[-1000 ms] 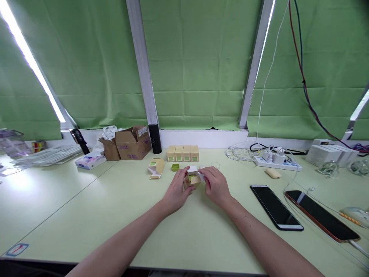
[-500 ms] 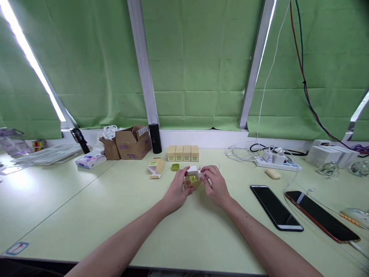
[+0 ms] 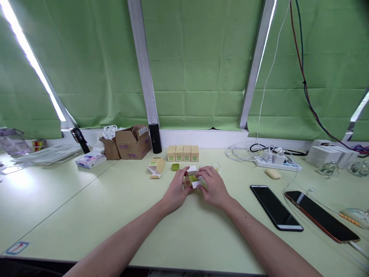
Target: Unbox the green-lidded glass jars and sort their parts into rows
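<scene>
A pale green surface point(image 3: 86, 207) runs from the near edge back to a white sill under green blinds. Toward its far left edge stand two brown cardboard cartons point(image 3: 129, 143) and a black cylinder point(image 3: 155, 138). Along the right side lie two dark phones point(image 3: 276, 207), and a white power strip point(image 3: 277, 161) with cables sits close to the far edge.

Near the middle of the far edge a row of four small tan boxes point(image 3: 183, 153) stands upright, side by side. In front of it and to the left, an opened tan box point(image 3: 156, 167) lies tipped over, with a green cap point(image 3: 175, 167) just beside it.

Both forearms reach in from the near edge and meet at one small tan carton point(image 3: 192, 179), its white flaps open and something green showing inside. The left hand point(image 3: 176, 191) curls around its left side; the right hand point(image 3: 213, 187) closes on its right side, fingers over the flap. The carton lies squarely between them, equally near both, just ahead of the fingertips toward the row.
</scene>
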The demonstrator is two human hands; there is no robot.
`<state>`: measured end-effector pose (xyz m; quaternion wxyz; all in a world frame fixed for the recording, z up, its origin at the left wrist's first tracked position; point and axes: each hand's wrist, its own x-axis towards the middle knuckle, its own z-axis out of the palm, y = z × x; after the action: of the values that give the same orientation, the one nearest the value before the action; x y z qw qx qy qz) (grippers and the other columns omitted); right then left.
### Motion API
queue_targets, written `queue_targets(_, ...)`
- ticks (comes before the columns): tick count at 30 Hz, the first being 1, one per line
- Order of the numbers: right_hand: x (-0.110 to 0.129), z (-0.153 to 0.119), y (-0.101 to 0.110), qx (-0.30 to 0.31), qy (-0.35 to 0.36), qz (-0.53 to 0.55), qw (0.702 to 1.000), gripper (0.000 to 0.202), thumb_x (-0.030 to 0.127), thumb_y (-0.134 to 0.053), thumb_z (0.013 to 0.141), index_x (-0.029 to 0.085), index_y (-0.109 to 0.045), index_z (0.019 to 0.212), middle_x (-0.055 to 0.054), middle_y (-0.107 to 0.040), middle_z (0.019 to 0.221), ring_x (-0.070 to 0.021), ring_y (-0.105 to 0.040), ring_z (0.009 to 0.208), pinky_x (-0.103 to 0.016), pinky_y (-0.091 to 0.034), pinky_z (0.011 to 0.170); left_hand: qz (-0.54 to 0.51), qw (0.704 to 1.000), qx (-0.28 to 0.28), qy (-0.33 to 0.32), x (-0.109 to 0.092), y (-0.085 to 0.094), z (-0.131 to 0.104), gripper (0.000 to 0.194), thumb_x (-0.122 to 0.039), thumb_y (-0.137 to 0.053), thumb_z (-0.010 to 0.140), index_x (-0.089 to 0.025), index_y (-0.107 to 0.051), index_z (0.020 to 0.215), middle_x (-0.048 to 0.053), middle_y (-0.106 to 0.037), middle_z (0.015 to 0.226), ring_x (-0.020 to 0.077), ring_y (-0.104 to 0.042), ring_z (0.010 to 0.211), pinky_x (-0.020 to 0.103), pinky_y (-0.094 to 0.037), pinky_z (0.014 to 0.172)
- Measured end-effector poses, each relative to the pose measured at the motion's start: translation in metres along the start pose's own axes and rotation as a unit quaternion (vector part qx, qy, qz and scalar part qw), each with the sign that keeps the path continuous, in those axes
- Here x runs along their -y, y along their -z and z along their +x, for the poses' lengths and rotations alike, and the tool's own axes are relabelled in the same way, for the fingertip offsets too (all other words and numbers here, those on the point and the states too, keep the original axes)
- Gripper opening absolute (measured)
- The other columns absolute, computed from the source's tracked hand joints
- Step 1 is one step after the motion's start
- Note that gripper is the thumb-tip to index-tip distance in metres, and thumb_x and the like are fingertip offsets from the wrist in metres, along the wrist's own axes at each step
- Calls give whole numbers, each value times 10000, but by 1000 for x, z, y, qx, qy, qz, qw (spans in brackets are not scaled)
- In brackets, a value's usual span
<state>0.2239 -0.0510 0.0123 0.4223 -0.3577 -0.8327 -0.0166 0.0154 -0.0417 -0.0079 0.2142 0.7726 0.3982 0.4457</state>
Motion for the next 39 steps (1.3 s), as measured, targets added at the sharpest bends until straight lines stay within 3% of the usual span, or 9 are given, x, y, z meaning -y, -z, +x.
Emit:
queue_targets(8, -1, 1, 0, -40, -74, 55, 995, 172, 188, -636, 865, 239, -663, 1027, -101, -661, 1122, -300, -585, 1100, -461, -544, 890, 99, 994, 21, -42, -12, 5, -3, 715, -123, -615, 897, -280, -358, 1545, 123, -496, 1399, 282, -551, 1293, 497, -500, 1118)
queue_targets(15, 3, -3, -20, -24, -172, 75, 982, 85, 215, -608, 883, 233, -687, 907, -99, -627, 1045, -290, -593, 1018, -450, -541, 864, 238, 967, 36, -77, -20, 3, -7, 765, -97, -554, 899, -296, -273, 1582, 133, -520, 1362, 298, -599, 1203, 437, -592, 917)
queue_targets(20, 2, -3, -28, -53, -205, 124, 969, 112, 197, -563, 877, 225, -642, 802, -81, -620, 956, -252, -612, 882, -400, -533, 764, 301, 945, 40, -121, -22, 0, -9, 800, -87, -532, 903, -297, -208, 1604, 140, -533, 1352, 307, -576, 1258, 394, -597, 864)
queue_targets(23, 0, -1, -27, -76, -231, 189, 951, 109, 232, -578, 866, 225, -619, 765, -64, -632, 908, -224, -615, 790, -372, -533, 712, 316, 940, 25, -127, -22, 0, -8, 784, -94, -523, 914, -277, -203, 1605, 148, -538, 1340, 307, -579, 1253, 390, -599, 851)
queue_targets(32, 1, 2, -23, -126, -289, 350, 882, 212, 429, -652, 868, 222, -632, 823, -90, -728, 1036, -239, -678, 870, -389, -565, 790, 324, 939, -19, -117, -20, 5, -5, 776, -105, -542, 912, -275, -236, 1605, 140, -545, 1329, 298, -592, 1236, 389, -601, 870)
queue_targets(39, -8, 7, -22, -174, -312, 405, 842, 430, 635, -739, 782, 223, -625, 824, -66, -712, 843, -214, -632, 718, -364, -544, 669, 329, 935, -41, -124, -19, 6, -3, 779, -101, -545, 909, -252, -238, 1609, 153, -545, 1330, 313, -583, 1248, 415, -592, 900)
